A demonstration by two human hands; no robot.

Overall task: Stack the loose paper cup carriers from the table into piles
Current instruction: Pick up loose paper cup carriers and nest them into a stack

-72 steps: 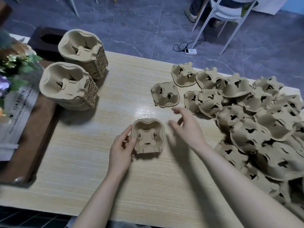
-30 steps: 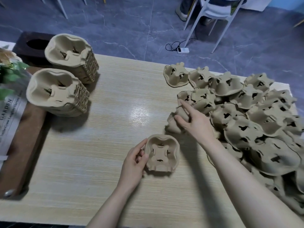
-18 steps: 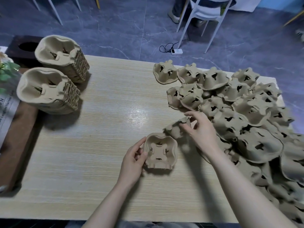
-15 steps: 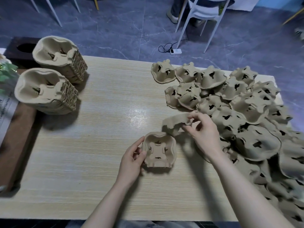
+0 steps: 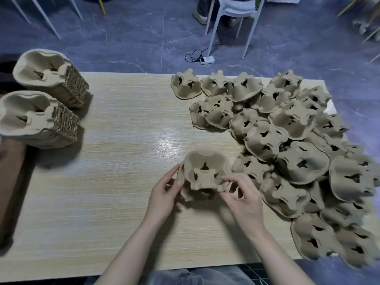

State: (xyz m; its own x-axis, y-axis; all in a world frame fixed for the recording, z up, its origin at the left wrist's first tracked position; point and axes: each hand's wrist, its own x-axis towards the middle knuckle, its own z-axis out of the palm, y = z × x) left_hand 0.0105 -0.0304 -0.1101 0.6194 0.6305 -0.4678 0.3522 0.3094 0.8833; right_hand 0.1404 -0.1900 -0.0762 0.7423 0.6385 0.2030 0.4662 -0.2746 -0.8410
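Note:
A brown pulp cup carrier (image 5: pixel 205 171) sits open side up on another one at the table's near middle. My left hand (image 5: pixel 164 196) holds the left rim of this small pile with thumb and fingers. My right hand (image 5: pixel 244 200) pinches the right front edge of the top carrier. A heap of several loose carriers (image 5: pixel 287 149) lies upside down over the right half of the table. Two tall finished piles, the far pile (image 5: pixel 49 77) and the near pile (image 5: pixel 37 120), lie tipped on their sides at the left edge.
The light wooden table (image 5: pixel 115 161) has bare surface between the piles and the heap. A dark wooden board (image 5: pixel 10 171) runs along its left side. A white chair (image 5: pixel 232 19) and a power strip (image 5: pixel 206 59) are on the grey floor beyond.
My right hand lifted a loose carrier from the heap's edge, turned it open side up and set it onto the carrier under my left hand. The camera shifted slightly right.

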